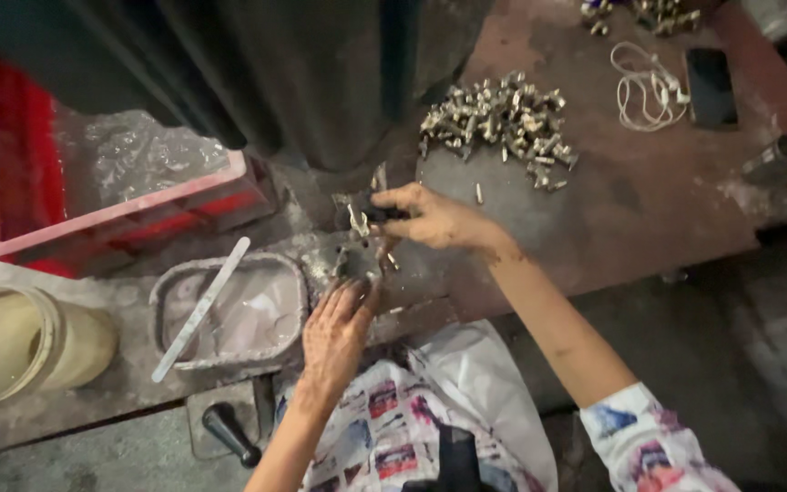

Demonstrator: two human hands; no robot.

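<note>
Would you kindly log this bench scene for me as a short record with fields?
Left hand: palm down at the bench edge, fingertips by a small metal fixture.
Right hand: pinching a small dark part above the fixture.
Stock: heap of small metal pieces behind the right hand.
Left side: grey tray with a flat stick, red crate, pale bucket.
Far right: white cable, dark phone.

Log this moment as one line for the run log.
left hand: fingertips at small grey metal fixture | right hand: pinching small dark part above it | nearby: pile of small brass-coloured metal pieces, grey tray of whitish liquid
</note>
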